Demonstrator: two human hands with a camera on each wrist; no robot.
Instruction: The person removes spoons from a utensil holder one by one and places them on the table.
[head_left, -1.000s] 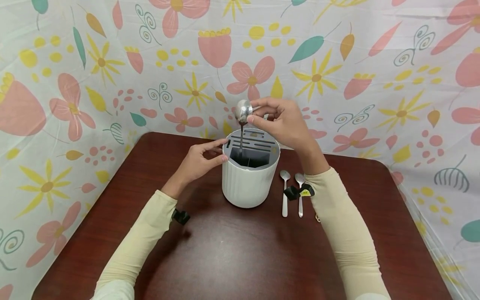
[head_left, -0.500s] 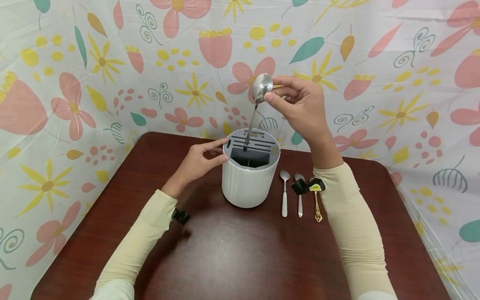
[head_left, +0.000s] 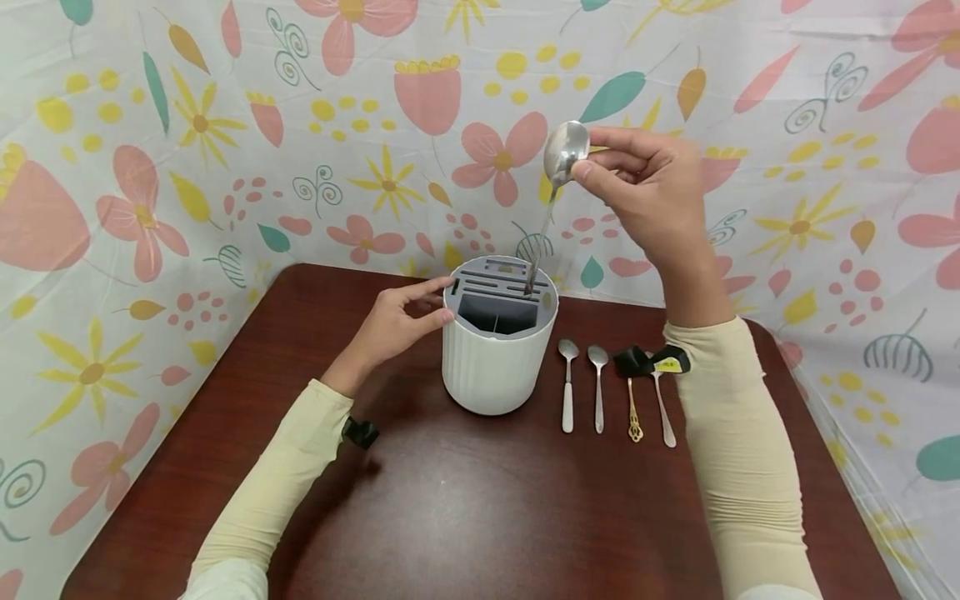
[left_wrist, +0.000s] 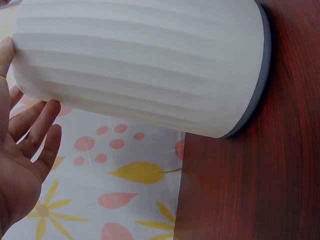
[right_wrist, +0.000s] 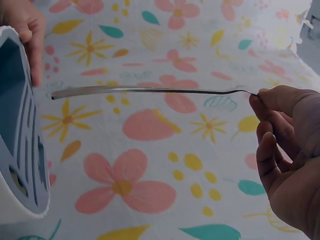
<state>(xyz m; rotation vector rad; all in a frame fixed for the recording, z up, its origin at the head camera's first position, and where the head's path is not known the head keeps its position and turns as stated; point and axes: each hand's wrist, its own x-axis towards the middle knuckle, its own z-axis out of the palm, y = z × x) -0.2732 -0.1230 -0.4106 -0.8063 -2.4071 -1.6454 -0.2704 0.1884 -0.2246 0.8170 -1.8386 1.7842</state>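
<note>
My right hand (head_left: 652, 187) pinches a metal spoon (head_left: 566, 150) by the edge of its bowl, thumb against fingers. The spoon's handle hangs down at a slant, its end close over the slotted top of a white ribbed cutlery holder (head_left: 491, 375). In the right wrist view, a small gap shows between the handle end (right_wrist: 55, 95) and the holder's grey top (right_wrist: 30, 130). My left hand (head_left: 397, 321) touches the holder's left side and rim with thumb and index finger extended. In the left wrist view, its other fingers (left_wrist: 42, 125) spread loosely beside the ribbed wall.
Right of the holder lie a white-handled spoon (head_left: 567, 396), a silver spoon (head_left: 598, 392), a piece with an ornate gold handle (head_left: 634, 417) and another silver handle (head_left: 665, 417). The right wrist strap partly covers the last two. A floral curtain (head_left: 337, 150) stands behind the dark wooden table (head_left: 442, 517).
My right hand has raised the spoon up and to the right. Its handle has come out of the open compartment and now hangs over the slots. The left hand stays put.
</note>
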